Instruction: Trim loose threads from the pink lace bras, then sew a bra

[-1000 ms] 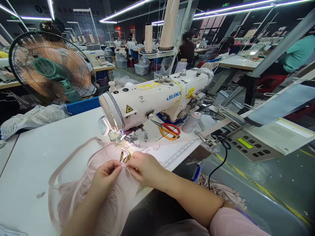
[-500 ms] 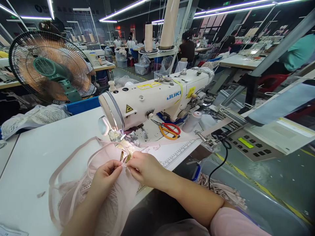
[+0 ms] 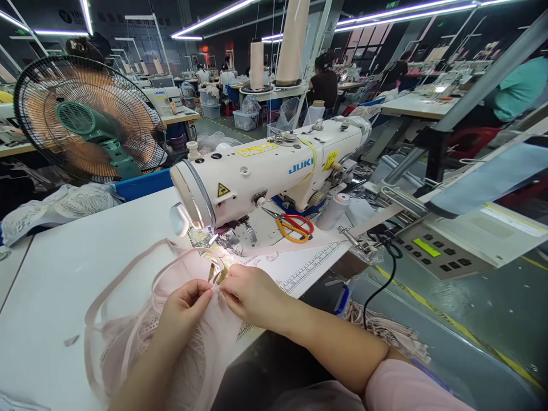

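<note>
A pale pink bra point(image 3: 184, 274) with lace and long straps lies bunched on the white table in front of the sewing machine point(image 3: 265, 171). My left hand point(image 3: 188, 302) pinches an edge of it between thumb and fingers. Close beside it, my right hand point(image 3: 246, 291) is closed at the same edge, its fingertips almost touching the left ones. Just what lies between the right fingertips is too small to make out fully. Behind both hands is the machine's lit needle area. Two pairs of snips, one with red handles point(image 3: 302, 222) and one with orange handles point(image 3: 295, 233), lie beneath the machine arm.
A thread cone point(image 3: 334, 211) stands right of the snips. A control panel point(image 3: 440, 251) juts out at right, above a plastic bin point(image 3: 449, 365) with pink strips. A fan point(image 3: 89, 120) stands at back left, near white lace pieces point(image 3: 64, 208). Co-workers sit farther back.
Hardly anything differs. My right fingertips have shifted very slightly at the fabric edge, and the view has moved a touch.
</note>
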### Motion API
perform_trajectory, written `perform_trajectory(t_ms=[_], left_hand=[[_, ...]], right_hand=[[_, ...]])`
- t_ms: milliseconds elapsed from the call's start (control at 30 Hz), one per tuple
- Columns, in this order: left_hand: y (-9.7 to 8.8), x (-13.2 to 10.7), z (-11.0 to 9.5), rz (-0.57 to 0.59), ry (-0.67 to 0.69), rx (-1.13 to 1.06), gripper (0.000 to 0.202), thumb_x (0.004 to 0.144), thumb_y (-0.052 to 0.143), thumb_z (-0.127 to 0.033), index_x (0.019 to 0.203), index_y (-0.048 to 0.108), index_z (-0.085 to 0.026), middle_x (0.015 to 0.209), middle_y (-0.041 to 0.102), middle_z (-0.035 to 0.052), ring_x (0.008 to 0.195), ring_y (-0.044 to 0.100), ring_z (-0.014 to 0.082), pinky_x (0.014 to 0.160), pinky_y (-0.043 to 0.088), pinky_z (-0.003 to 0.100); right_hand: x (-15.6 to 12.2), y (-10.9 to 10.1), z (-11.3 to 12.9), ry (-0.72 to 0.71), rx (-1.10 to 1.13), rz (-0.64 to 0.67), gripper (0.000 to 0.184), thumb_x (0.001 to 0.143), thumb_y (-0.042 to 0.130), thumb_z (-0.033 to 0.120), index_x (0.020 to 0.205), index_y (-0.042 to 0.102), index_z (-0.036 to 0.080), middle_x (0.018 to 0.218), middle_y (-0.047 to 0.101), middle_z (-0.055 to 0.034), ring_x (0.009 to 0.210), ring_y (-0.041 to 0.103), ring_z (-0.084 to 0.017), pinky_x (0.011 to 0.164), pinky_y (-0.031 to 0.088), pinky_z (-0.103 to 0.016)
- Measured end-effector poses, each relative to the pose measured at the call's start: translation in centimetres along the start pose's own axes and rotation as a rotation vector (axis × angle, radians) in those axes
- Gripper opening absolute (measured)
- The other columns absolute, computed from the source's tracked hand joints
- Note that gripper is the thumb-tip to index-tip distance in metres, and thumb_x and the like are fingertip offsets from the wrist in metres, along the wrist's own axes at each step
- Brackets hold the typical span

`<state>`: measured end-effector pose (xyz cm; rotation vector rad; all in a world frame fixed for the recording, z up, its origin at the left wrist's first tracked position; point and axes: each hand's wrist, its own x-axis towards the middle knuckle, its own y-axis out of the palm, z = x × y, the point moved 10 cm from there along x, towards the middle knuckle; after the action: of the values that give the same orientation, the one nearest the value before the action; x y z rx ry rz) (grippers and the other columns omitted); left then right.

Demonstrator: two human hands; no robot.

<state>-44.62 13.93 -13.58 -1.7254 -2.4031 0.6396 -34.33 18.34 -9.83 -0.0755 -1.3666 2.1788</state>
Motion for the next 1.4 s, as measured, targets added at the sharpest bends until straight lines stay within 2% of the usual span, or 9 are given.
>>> perform_trajectory(t_ms=[267, 400, 500, 700, 867, 1033, 1167, 1333, 1400], left_hand=[[-1.1, -0.5, -1.8, -0.182, 0.314, 0.284, 0.013, 0.077, 0.054, -0.028, 0.075, 0.062, -0.019, 0.069, 0.063, 0.0027, 0.064, 0.058, 0.0171, 0.058, 0.046, 0.027], [-0.7, -2.1, -4.1, -0.276, 0.654, 0.613, 0.012, 0.083, 0.052, -0.018, 0.085, 0.063, -0.019, 0.084, 0.067, 0.0042, 0.073, 0.063, 0.0159, 0.059, 0.047, 0.023], [-0.1, -3.3, -5.2, -0.337, 0.836, 0.844, 0.016, 0.085, 0.051, -0.013, 0.094, 0.062, -0.019, 0.087, 0.069, 0.0049, 0.073, 0.065, 0.0164, 0.058, 0.048, 0.023], [-0.1, -5.2, -6.6, -0.466, 0.981, 0.999, 0.018, 0.088, 0.044, -0.015, 0.096, 0.06, -0.012, 0.087, 0.069, 0.0122, 0.077, 0.067, 0.0211, 0.061, 0.052, 0.027], [0.1, -5.1, -6.7, -0.429, 0.97, 1.006, 0.022, 0.085, 0.042, -0.008, 0.099, 0.059, -0.013, 0.093, 0.067, 0.013, 0.082, 0.066, 0.0213, 0.065, 0.054, 0.028], [0.1, -4.4, -5.9, -0.33, 0.911, 0.993, 0.03, 0.084, 0.043, -0.012, 0.109, 0.058, -0.016, 0.099, 0.067, 0.0116, 0.084, 0.066, 0.0216, 0.062, 0.055, 0.028], [-0.6, -4.0, -4.8, -0.284, 0.784, 0.915, 0.03, 0.085, 0.044, -0.019, 0.11, 0.061, -0.023, 0.104, 0.068, 0.0084, 0.089, 0.066, 0.0227, 0.067, 0.055, 0.03], [-1.8, -3.1, -3.7, -0.36, 0.463, 0.707, 0.032, 0.087, 0.037, -0.033, 0.099, 0.065, -0.025, 0.097, 0.07, 0.0068, 0.091, 0.065, 0.0254, 0.066, 0.054, 0.033], [-2.0, -2.9, -3.6, -0.373, 0.4, 0.634, 0.032, 0.086, 0.038, -0.037, 0.095, 0.066, -0.024, 0.093, 0.071, 0.0066, 0.089, 0.066, 0.0256, 0.064, 0.054, 0.033]], right_hand=[[0.3, 0.3, 0.6, 0.027, -0.089, 0.054, 0.02, 0.083, 0.044, 0.021, 0.074, 0.061, 0.015, 0.072, 0.056, -0.005, 0.059, 0.046, -0.014, 0.05, 0.025, -0.026], [0.7, 0.6, 0.7, 0.033, -0.047, 0.041, 0.018, 0.083, 0.045, 0.019, 0.074, 0.06, 0.014, 0.073, 0.058, -0.0052, 0.059, 0.049, -0.014, 0.051, 0.029, -0.026], [0.9, 1.0, 0.5, 0.046, 0.032, -0.011, 0.017, 0.083, 0.045, 0.019, 0.074, 0.06, 0.014, 0.073, 0.058, -0.0048, 0.061, 0.051, -0.014, 0.053, 0.034, -0.025], [1.1, 1.5, 0.2, 0.035, 0.287, -0.222, 0.018, 0.085, 0.045, 0.019, 0.083, 0.062, 0.015, 0.077, 0.06, -0.0052, 0.071, 0.055, -0.015, 0.062, 0.043, -0.025], [1.2, 1.6, -0.6, 0.018, 0.452, -0.321, 0.017, 0.084, 0.048, 0.019, 0.088, 0.065, 0.018, 0.077, 0.061, -0.0038, 0.071, 0.057, -0.014, 0.062, 0.045, -0.024], [1.2, 1.6, -1.3, 0.014, 0.541, -0.346, 0.018, 0.085, 0.049, 0.02, 0.086, 0.067, 0.019, 0.074, 0.061, -0.0028, 0.067, 0.056, -0.013, 0.06, 0.045, -0.023], [1.1, 1.3, -1.4, -0.021, 0.601, -0.392, 0.019, 0.086, 0.049, 0.022, 0.086, 0.067, 0.018, 0.074, 0.062, -0.0036, 0.068, 0.057, -0.013, 0.061, 0.046, -0.023], [0.8, 1.3, -1.6, -0.041, 0.619, -0.406, 0.016, 0.086, 0.05, 0.023, 0.085, 0.065, 0.018, 0.075, 0.064, -0.0038, 0.068, 0.058, -0.014, 0.064, 0.047, -0.024], [0.7, 1.5, -2.0, -0.017, 0.616, -0.395, 0.016, 0.084, 0.051, 0.023, 0.095, 0.061, 0.019, 0.071, 0.062, -0.0012, 0.064, 0.057, -0.013, 0.062, 0.047, -0.024]])
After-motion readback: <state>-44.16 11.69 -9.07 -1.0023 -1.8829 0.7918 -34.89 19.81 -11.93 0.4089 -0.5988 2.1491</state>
